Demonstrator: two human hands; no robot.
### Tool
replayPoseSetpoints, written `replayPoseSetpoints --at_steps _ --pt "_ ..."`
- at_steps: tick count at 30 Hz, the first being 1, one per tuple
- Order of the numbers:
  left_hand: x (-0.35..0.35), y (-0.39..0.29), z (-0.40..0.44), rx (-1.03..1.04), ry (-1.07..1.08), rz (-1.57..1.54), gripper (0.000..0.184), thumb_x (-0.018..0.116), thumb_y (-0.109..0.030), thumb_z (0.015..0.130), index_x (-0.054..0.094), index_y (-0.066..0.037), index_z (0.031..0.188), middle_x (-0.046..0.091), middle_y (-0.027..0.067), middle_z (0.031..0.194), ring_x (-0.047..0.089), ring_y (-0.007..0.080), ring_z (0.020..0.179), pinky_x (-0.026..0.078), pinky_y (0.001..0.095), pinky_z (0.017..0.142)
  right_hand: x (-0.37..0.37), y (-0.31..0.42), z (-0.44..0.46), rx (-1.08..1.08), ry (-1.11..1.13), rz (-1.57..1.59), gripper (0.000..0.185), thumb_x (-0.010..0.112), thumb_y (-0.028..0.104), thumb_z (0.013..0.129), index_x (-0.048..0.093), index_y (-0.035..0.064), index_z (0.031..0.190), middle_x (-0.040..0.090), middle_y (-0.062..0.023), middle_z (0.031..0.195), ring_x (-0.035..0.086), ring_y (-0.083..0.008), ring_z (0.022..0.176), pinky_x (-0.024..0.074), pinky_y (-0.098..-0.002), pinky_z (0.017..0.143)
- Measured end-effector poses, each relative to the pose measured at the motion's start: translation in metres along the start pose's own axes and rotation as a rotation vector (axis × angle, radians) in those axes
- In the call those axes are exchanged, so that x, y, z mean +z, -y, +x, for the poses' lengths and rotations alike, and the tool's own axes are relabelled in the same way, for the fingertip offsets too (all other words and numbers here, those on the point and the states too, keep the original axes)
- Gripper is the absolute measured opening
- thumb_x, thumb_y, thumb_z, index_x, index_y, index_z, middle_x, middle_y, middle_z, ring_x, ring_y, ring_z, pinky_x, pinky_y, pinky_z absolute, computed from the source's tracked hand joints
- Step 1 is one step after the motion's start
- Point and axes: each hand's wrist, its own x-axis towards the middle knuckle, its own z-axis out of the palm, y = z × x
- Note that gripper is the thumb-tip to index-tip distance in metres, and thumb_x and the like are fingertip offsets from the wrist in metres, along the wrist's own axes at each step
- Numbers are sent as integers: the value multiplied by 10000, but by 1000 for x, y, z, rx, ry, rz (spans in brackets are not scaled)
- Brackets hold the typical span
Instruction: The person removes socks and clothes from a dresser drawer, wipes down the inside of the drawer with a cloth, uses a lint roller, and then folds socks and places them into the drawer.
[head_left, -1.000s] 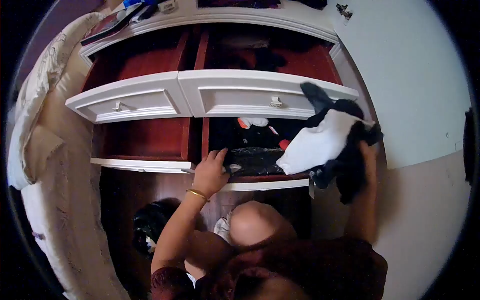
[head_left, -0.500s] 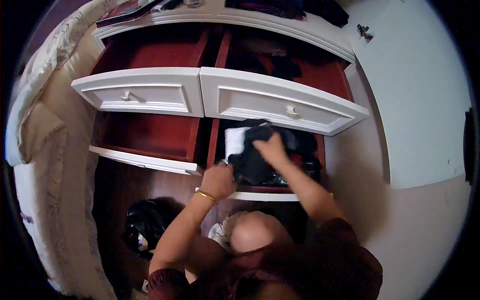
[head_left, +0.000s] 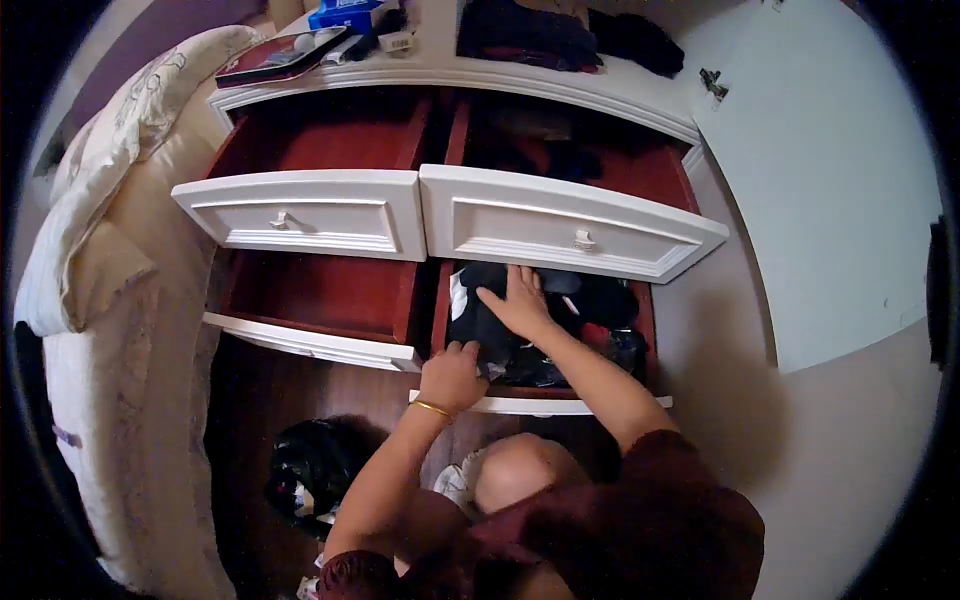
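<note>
Inside the pulled-out lower right drawer (head_left: 540,405) lies a dark folded garment (head_left: 482,318) with a white patch at its left edge. My right hand (head_left: 518,303) rests on it from above, open, fingers spread and thumb apart. At the drawer's front left corner, my left hand (head_left: 453,378) touches the near edge of the garment; its fingers reach forward over the cloth and look open, with the fingertips partly hidden. Further right in the same drawer are other dark clothes (head_left: 608,302) and a shiny black plastic bag (head_left: 628,352).
The upper right drawer (head_left: 580,240) juts out over the back of the lower one. Upper left (head_left: 300,215) and lower left (head_left: 310,340) drawers are also out. A black bag (head_left: 315,465) sits on the floor, a bed (head_left: 130,300) at left. Dark folded clothes (head_left: 530,35) lie on top.
The dark garment has gone down flat into the drawer, less of its white patch showing. My right hand has changed from gripping it to lying spread on it. The view has shifted slightly.
</note>
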Motion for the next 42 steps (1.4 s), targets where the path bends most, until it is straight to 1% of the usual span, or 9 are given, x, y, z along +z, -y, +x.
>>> replayPoseSetpoints --at_steps 5,10,13,19,21,26,33,38,42 --pt "-5 -3 -3 -12 -39 -76 601 706 -175 651 460 -35 1181 556 179 1079 627 378 873 532 445 744 -31 7 -23 -527 182 -128 740 655 376 802 381 -3 1375 374 -213 1424 297 -363 1346 263 -463 1112" --pt "-9 2 -3 38 -9 -99 605 707 -175 648 455 -34 1180 551 183 1071 621 370 896 530 443 742 19 5 -4 -429 468 -246 927 765 413 667 366 -8 1390 -2 -203 1558 7 -364 1443 61 -569 1135" --pt "-11 1 -3 5 42 -88 606 707 -178 648 458 -44 1183 551 179 1084 614 369 918 522 444 768 43 13 15 -293 552 -333 1029 769 412 625 278 8 1434 11 -215 1553 -8 -405 1433 54 -601 1119" --pt "-17 -1 12 40 180 -144 574 688 -156 654 480 -78 1183 552 163 1144 598 375 978 503 446 822 60 9 8 -312 371 -430 590 574 308 844 458 20 1346 -15 -198 1560 5 -405 1433 98 -621 1103" --pt "-9 6 14 264 96 -211 552 666 -93 652 494 -78 1176 557 158 1126 571 370 1020 484 439 860 21 0 -6 -411 316 66 581 566 327 881 446 25 1362 120 -210 1547 111 -378 1432 132 -579 1114" --pt "-18 -27 27 429 69 -278 698 656 -56 625 464 -99 1295 541 149 1169 497 332 1146 364 476 1015 -53 -46 -12 -387 81 -14 405 532 323 917 609 23 1178 554 -138 1298 449 -276 1275 269 -452 1103" --pt "25 -24 56 320 269 47 670 726 -289 661 514 -306 1296 74 123 1571 -32 370 1446 132 748 1008 -31 -89 -33 -178 459 -321 765 529 462 869 280 39 1456 -44 -109 1579 -73 -355 1441 -38 -536 1139" --pt "52 -8 68 360 271 364 663 666 -291 778 406 -346 1385 -60 99 1579 -90 363 1442 182 728 1016 -26 -83 -26 -120 492 -356 754 533 433 872 267 49 1464 -30 -96 1581 -40 -350 1444 -30 -528 1144" --pt "9 -27 65 285 394 343 796 631 -383 794 238 -299 1481 -5 131 1578 -57 373 1444 130 698 1050 -118 -25 -12 -231 639 -223 496 560 375 885 536 97 1295 475 -161 1350 458 -337 1239 366 -438 1025"
